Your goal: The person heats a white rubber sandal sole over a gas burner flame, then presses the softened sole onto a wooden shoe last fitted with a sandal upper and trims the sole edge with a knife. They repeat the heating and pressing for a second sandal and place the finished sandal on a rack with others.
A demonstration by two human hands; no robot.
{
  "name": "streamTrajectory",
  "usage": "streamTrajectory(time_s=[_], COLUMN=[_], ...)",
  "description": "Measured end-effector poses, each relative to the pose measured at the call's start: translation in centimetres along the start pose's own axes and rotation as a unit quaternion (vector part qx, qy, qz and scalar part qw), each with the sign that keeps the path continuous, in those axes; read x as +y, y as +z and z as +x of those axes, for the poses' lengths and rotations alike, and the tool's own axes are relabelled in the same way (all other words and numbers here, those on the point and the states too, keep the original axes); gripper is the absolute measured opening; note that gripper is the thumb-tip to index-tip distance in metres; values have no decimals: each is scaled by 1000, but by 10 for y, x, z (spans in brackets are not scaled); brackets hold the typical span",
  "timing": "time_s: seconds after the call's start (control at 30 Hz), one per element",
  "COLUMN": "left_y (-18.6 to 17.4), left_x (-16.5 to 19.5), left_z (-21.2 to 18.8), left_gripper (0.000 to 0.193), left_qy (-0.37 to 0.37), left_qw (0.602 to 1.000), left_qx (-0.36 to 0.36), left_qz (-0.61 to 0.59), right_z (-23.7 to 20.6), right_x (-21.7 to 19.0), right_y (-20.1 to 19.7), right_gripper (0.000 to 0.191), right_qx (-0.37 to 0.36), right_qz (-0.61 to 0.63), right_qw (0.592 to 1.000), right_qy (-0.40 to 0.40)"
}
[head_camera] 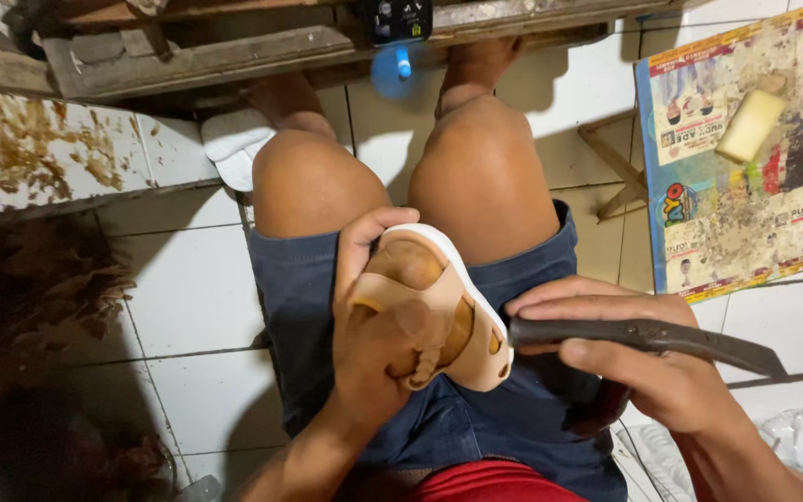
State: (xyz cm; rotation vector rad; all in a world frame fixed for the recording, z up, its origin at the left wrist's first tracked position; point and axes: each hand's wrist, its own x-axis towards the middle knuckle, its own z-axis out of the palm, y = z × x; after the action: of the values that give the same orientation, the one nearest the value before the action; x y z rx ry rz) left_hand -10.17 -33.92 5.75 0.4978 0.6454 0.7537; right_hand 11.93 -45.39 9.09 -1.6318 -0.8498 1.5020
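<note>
White floor tiles [188, 288] frame a seated worker's lap — left hand [378, 344], fingers wrapped, grips a tan leather sandal [439, 307] with pale curved sole on blue shorts [304, 297]; right hand [638, 363] clasps a dark, flat metal tool [662, 336].

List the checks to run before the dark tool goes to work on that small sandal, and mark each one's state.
1. Left hand has the sandal in a firm grip: ok.
2. Sandal rests over the lap: ok.
3. Right hand holds the dark tool: ok.
4. Tool's end touches the sandal's white edge: cannot tell.
5. Left fingers away from the tool's end: ok.
6. Tool's working edge is sharp: cannot tell.
</note>
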Motion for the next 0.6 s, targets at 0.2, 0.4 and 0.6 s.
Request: streamTrajectory(time_s=[0.2, 0.4, 0.6], left_y=[3, 1, -1], left_x=[3, 13, 19], left_z=[5, 11, 11], left_gripper=[67, 67, 63], left_qy=[-7, -32, -54], left_qw=[997, 996, 995], left_qx=[3, -31, -40], left_qz=[71, 76, 68], right_z=[13, 19, 23], right_x=[-22, -27, -30], right_y=[8, 6, 5], right_gripper=[28, 29, 30], right_qx=[-18, -31, -33], right_qz=[-154, -112, -101], right_qw=[986, 993, 994], right_qy=[-61, -20, 1])
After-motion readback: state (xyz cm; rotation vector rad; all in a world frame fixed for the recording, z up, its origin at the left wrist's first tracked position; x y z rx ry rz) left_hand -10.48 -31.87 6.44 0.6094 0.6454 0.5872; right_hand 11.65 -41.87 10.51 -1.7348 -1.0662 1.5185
